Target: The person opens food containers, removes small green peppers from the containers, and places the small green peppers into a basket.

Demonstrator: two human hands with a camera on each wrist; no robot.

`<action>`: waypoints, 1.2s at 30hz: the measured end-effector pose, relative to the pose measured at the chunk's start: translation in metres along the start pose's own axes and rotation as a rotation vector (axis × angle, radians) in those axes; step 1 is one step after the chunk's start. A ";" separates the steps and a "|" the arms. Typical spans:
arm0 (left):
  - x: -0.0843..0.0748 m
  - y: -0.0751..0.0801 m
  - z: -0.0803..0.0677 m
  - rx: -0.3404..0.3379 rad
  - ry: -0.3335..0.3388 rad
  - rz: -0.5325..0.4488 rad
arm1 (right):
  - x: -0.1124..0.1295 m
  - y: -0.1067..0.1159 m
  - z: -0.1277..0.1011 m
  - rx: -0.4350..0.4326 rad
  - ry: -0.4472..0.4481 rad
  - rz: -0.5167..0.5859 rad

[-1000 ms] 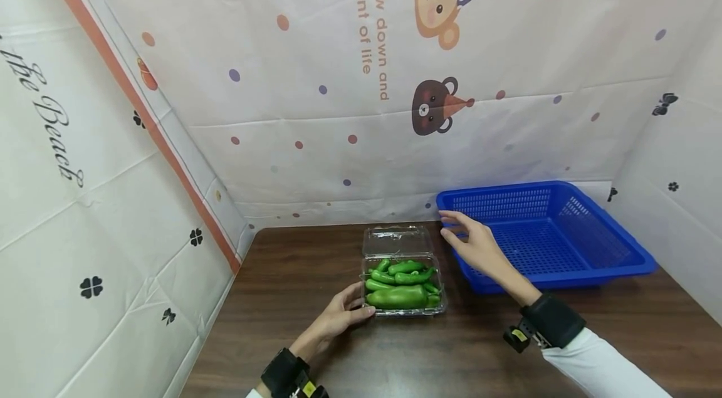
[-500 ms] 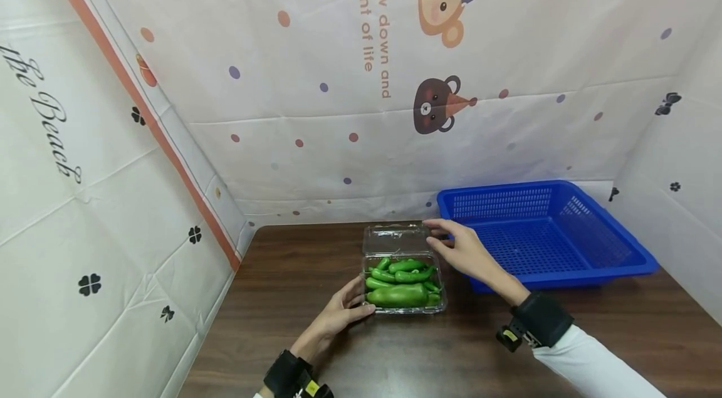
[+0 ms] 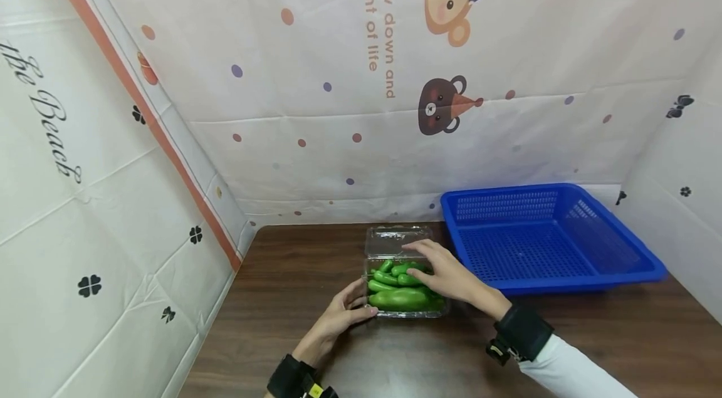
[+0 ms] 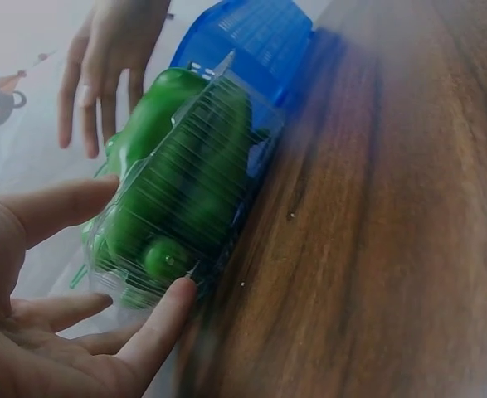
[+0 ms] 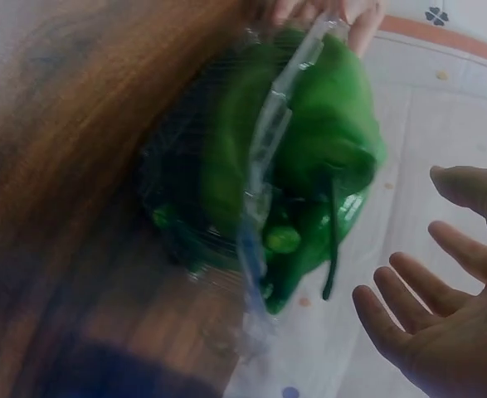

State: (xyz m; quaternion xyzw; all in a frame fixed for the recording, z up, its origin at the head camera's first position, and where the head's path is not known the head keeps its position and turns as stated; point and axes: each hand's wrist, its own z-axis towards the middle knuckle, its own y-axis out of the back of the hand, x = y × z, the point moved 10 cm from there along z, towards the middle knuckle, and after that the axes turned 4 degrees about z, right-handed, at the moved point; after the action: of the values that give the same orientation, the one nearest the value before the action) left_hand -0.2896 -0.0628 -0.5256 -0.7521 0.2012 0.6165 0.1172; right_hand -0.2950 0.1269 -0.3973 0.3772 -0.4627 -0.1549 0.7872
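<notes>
Right now the left hand (image 3: 338, 316) steadies the clear box of green peppers (image 3: 402, 288) on the table (image 3: 293, 272) with loose fingers, while the right hand (image 3: 445, 272) hovers over it, open, holding nothing.

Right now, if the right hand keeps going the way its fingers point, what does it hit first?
Most likely the green peppers in the open clear box; the right hand hovers spread just above them, though its height is hard to judge.

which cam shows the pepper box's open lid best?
Head view: the clear lid lies flat behind the peppers. Left wrist shows only the box's ribbed side; right wrist shows a blurred edge.
</notes>
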 end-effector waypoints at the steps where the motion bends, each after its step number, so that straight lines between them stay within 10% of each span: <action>1: 0.001 0.000 -0.001 -0.003 0.008 -0.002 | 0.000 -0.003 -0.001 0.007 0.000 -0.003; 36: 0.003 0.001 0.000 0.020 0.018 -0.038 | -0.002 -0.032 0.016 0.197 -0.045 -0.094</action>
State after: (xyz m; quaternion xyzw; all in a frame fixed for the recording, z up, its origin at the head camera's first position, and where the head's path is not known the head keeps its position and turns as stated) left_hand -0.2894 -0.0641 -0.5288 -0.7600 0.1941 0.6055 0.1347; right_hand -0.3061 0.0996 -0.4173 0.4707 -0.4749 -0.1538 0.7275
